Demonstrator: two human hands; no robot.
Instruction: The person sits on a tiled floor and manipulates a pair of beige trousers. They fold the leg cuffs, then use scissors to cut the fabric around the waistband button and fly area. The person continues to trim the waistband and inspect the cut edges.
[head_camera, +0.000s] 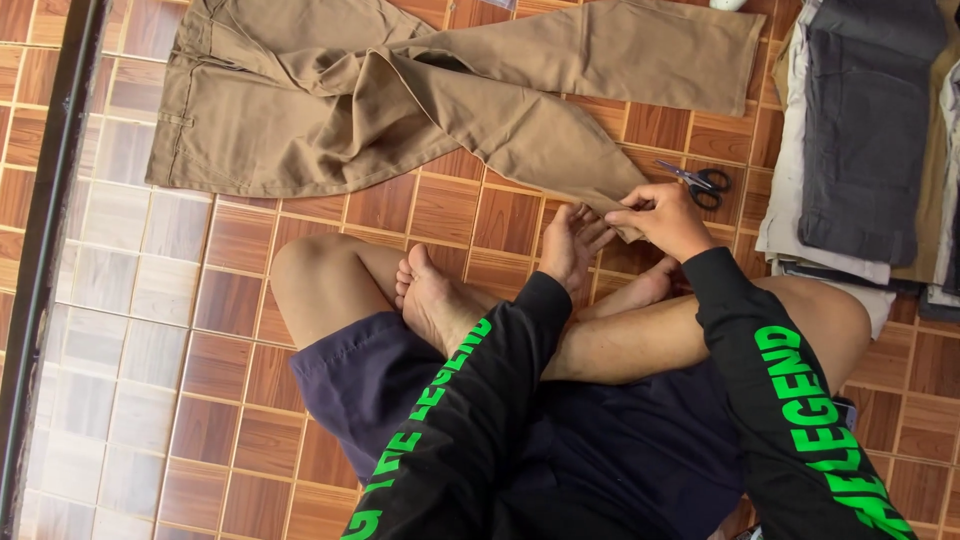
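A pair of tan trousers (400, 90) lies spread on the brown tiled floor in front of me, one leg running down toward my hands. My left hand (572, 245) rests flat with fingers on the hem end of that leg. My right hand (665, 218) pinches the same hem edge between thumb and fingers. Both arms wear black sleeves with green lettering. I sit cross-legged, bare feet below my hands.
Scissors (703, 181) with dark handles lie on the floor just beyond my right hand. A stack of folded grey and beige garments (860, 130) sits at the right. A dark door frame (45, 250) runs along the left.
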